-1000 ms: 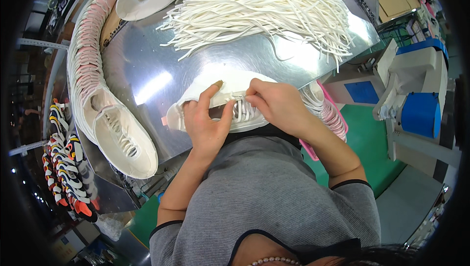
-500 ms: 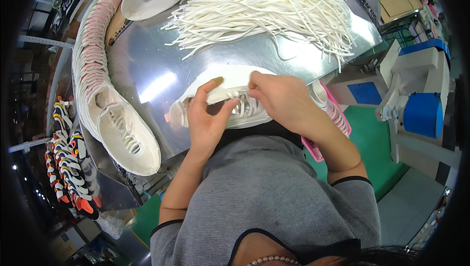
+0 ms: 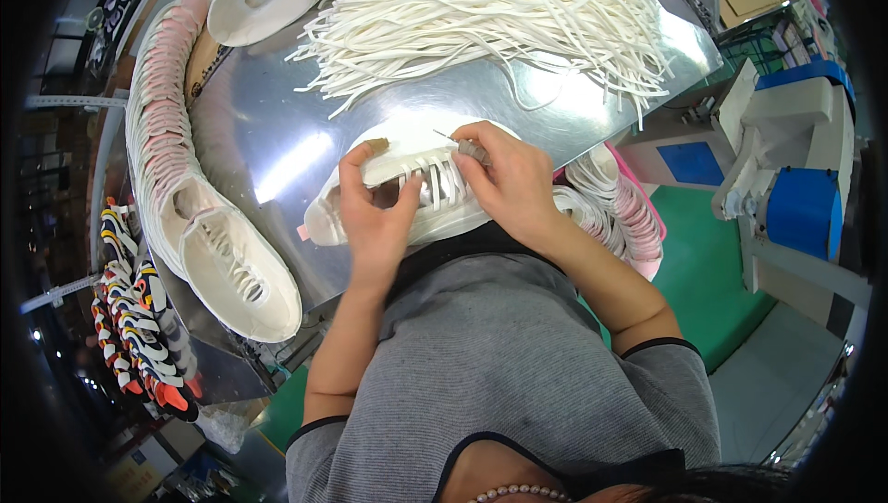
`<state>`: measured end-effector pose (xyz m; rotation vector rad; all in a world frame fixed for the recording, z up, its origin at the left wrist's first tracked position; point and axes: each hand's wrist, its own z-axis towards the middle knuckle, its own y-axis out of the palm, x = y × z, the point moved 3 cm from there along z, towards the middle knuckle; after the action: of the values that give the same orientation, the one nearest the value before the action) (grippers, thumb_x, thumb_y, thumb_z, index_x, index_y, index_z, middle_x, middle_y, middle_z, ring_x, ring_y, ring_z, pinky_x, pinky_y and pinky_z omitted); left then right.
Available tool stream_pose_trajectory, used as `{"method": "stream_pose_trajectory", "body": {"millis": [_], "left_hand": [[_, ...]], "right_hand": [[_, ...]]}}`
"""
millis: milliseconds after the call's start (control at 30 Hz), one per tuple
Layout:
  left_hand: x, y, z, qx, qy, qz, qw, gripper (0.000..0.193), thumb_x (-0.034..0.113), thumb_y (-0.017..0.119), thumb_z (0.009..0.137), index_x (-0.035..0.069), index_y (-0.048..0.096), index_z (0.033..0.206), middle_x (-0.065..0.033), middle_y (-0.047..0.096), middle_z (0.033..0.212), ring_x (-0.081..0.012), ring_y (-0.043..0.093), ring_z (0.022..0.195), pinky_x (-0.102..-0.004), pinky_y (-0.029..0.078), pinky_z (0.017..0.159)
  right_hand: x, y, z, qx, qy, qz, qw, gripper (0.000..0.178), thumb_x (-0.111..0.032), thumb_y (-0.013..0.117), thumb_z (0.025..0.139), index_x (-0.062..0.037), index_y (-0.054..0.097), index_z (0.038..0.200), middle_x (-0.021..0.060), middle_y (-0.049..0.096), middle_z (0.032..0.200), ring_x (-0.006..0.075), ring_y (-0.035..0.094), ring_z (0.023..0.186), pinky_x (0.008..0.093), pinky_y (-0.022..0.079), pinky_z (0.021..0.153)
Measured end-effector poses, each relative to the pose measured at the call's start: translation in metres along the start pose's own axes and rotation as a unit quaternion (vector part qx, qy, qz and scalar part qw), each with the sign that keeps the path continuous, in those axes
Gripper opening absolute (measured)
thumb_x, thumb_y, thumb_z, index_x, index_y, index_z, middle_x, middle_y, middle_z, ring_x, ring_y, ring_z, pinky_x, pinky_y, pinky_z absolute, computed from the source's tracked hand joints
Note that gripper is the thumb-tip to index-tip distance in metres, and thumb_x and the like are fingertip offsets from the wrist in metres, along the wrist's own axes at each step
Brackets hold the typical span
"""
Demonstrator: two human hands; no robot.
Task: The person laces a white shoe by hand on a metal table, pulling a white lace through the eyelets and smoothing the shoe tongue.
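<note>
A white shoe upper (image 3: 421, 216) lies on its side at the table's near edge, with white lace (image 3: 444, 186) running in rows across its opening. My left hand (image 3: 375, 225) grips the upper, thumb at the opening and index finger over the far edge; that fingertip is wrapped in brownish tape. At the toe-side end of the lacing, my right hand (image 3: 509, 179) is closed on a thin pointed tool (image 3: 444, 135) with what looks like a grey wrapped handle. Its tip points left over the upper; its full shape is hidden by my fingers.
Loose white laces (image 3: 481, 26) are heaped at the table's far side. Nested shoe uppers (image 3: 162, 105) curve along the left, the nearest one laced (image 3: 242, 267). More uppers fill a pink basket (image 3: 638, 225) at right, near a blue-and-white machine (image 3: 800, 211).
My right hand has turned and opened out to show the thin pointed tool. The upper and my left hand have shifted slightly left, and more of the lace rows show.
</note>
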<state>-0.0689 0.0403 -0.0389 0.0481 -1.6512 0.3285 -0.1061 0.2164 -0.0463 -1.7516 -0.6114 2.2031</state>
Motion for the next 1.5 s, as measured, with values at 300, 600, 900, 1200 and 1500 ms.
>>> {"method": "stream_pose_trajectory", "body": {"millis": [300, 600, 900, 1200, 1500], "left_hand": [[0.013, -0.013, 0.0, -0.136, -0.127, -0.086, 0.979, 0.056, -0.005, 0.071, 0.086, 0.001, 0.045, 0.135, -0.0101, 0.061, 0.118, -0.0148, 0.062, 0.105, -0.0294, 0.053, 0.09], [0.004, -0.014, 0.004, -0.11, -0.121, -0.116, 0.98, 0.038, 0.01, 0.061, 0.099, 0.004, 0.046, 0.134, -0.0087, 0.061, 0.115, -0.0121, 0.061, 0.095, -0.0273, 0.052, 0.082], [0.004, -0.01, 0.013, -0.117, -0.124, -0.099, 0.98, 0.041, 0.008, 0.062, 0.098, 0.004, 0.046, 0.135, -0.0107, 0.061, 0.116, -0.0134, 0.061, 0.097, -0.0281, 0.053, 0.082], [0.002, -0.012, 0.001, -0.063, -0.031, 0.029, 0.997, 0.05, -0.001, 0.062, 0.09, 0.001, 0.042, 0.137, -0.0165, 0.062, 0.119, -0.0175, 0.064, 0.104, -0.0313, 0.053, 0.09], [0.012, -0.019, -0.014, -0.06, -0.042, -0.017, 0.997, 0.05, 0.002, 0.066, 0.088, -0.002, 0.044, 0.133, -0.019, 0.066, 0.109, -0.0284, 0.066, 0.103, -0.0363, 0.051, 0.087]], "right_hand": [[-0.017, 0.008, -0.003, -0.025, -0.27, 0.0, 0.963, 0.043, 0.0, 0.075, 0.064, -0.0136, 0.072, 0.105, 0.0039, 0.057, 0.074, 0.0227, 0.059, 0.061, 0.0335, 0.046, 0.053], [-0.026, -0.002, -0.024, -0.15, -0.225, 0.206, 0.94, 0.019, -0.004, 0.073, 0.073, -0.0128, 0.071, 0.09, 0.003, 0.061, 0.074, 0.0198, 0.06, 0.059, 0.0322, 0.045, 0.052], [-0.017, 0.0, -0.039, -0.187, -0.109, 0.178, 0.96, 0.02, -0.001, 0.072, 0.079, -0.0062, 0.073, 0.099, 0.0077, 0.064, 0.079, 0.0203, 0.063, 0.068, 0.0287, 0.048, 0.061], [-0.001, 0.003, -0.041, -0.155, 0.118, 0.164, 0.967, 0.022, -0.023, 0.071, 0.092, -0.0034, 0.074, 0.101, 0.0074, 0.069, 0.074, 0.0133, 0.063, 0.064, 0.0277, 0.048, 0.06], [-0.006, 0.008, -0.047, -0.092, 0.082, 0.091, 0.988, 0.026, -0.03, 0.075, 0.086, -0.0062, 0.074, 0.095, 0.012, 0.068, 0.074, 0.0254, 0.067, 0.063, 0.0336, 0.05, 0.058]]}}
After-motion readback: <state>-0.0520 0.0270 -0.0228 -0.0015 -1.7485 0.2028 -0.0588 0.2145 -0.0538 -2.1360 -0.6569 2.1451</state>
